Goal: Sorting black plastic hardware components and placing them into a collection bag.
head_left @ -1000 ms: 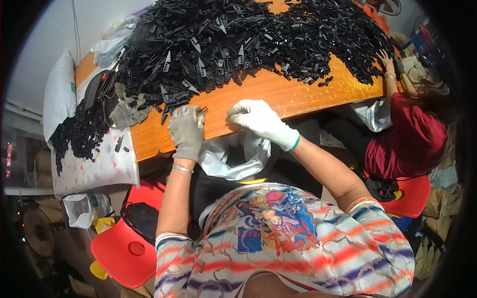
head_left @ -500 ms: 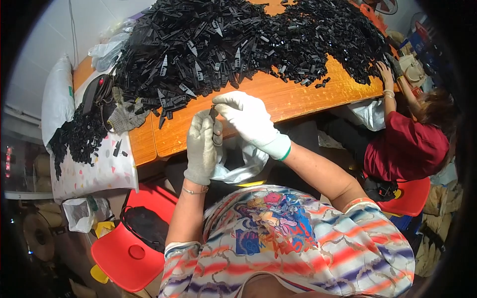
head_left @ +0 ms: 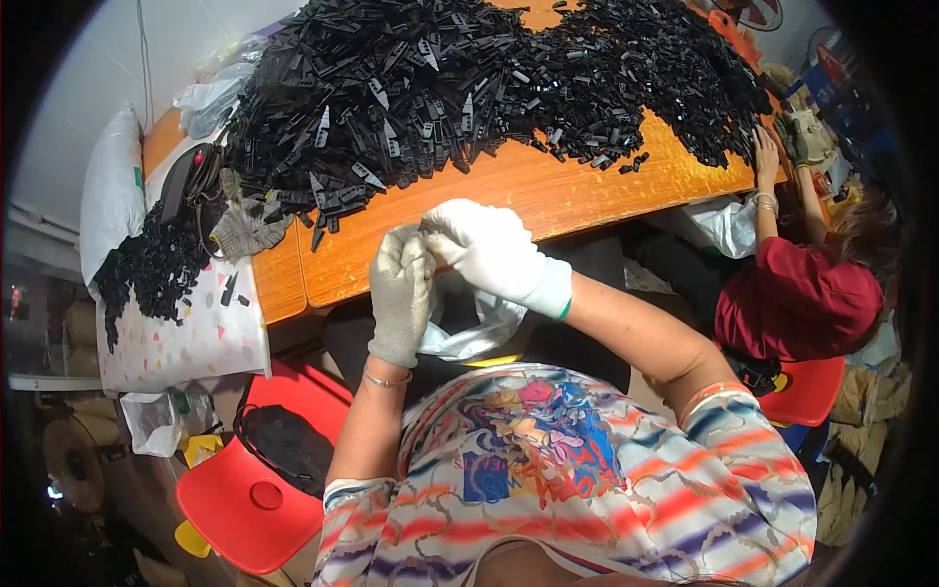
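My left hand (head_left: pixel 400 289), in a pale knitted work glove, is raised at the table's near edge with its fingers closed. My right hand (head_left: pixel 489 249), in a whiter glove with a green-edged cuff, bends over from the right, and its fingertips press against the left ones. A small black plastic part that showed between them is now almost wholly covered by the gloved fingers. Beyond both hands spreads a large heap of black plastic parts (head_left: pixel 391 98), some long and pointed with light faces, on the orange-brown wooden table (head_left: pixel 548 201).
A smaller pile of black parts (head_left: pixel 156 264) lies left on a patterned sheet (head_left: pixel 186 342), near a spare grey glove (head_left: pixel 245 220). A red chair (head_left: pixel 245 509) holding a black bag (head_left: pixel 284 445) stands lower left. At right, a person in a red shirt (head_left: pixel 797 293) reaches to the table.
My right hand has lowered and closed in on the left fingertips, covering the black part that showed between them. The co-worker's arms have shifted slightly.
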The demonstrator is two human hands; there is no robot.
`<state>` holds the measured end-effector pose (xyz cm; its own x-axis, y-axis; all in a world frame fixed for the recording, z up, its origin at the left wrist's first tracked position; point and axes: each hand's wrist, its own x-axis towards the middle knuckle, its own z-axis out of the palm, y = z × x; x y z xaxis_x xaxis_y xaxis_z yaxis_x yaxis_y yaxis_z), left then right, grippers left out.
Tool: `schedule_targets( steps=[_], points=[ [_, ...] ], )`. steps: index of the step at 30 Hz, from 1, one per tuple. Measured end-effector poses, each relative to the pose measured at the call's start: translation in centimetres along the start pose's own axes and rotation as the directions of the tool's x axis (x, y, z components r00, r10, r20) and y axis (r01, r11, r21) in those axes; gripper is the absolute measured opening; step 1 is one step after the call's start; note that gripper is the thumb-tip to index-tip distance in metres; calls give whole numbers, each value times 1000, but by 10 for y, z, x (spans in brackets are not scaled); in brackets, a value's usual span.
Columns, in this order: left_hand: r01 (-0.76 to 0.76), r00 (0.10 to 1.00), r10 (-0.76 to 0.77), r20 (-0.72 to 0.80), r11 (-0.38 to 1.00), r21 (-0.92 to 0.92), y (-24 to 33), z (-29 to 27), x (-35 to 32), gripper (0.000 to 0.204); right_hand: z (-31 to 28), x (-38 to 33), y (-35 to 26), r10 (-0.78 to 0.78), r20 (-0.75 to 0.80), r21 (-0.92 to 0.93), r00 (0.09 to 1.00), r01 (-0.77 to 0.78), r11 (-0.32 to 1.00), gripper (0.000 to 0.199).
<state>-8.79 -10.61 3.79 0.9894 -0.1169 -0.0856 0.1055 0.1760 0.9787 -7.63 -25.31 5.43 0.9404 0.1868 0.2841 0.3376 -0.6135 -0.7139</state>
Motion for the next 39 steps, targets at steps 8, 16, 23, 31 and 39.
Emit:
schedule_targets(
  steps=[8, 16, 23, 31, 39],
  points=[
    [-58, 982, 80, -169, 989, 133, -33, 3, 10, 15, 16, 3, 10, -159, 25, -288, 987, 160, 944, 13],
    [79, 992, -76, -102, 996, 27, -15, 25, 32, 26, 5, 22, 29, -89, 45, -337, 995, 99, 936, 15],
    [41, 995, -34, 93, 996, -79, -12, 22, 38, 22, -14, 23, 29, 151, 22, -169, 988, -145, 975, 22],
    [248, 958, -200, 205, 938, -243, -37, 4, 4, 25, -33, -3, 56, 216, 391, 654, 895, -435, 619, 30],
    [392, 907, -250, 339, 796, -461, -62, 5, -15, 19, -7, -11, 46, 205, 254, 371, 945, -291, 882, 30]
  ],
)
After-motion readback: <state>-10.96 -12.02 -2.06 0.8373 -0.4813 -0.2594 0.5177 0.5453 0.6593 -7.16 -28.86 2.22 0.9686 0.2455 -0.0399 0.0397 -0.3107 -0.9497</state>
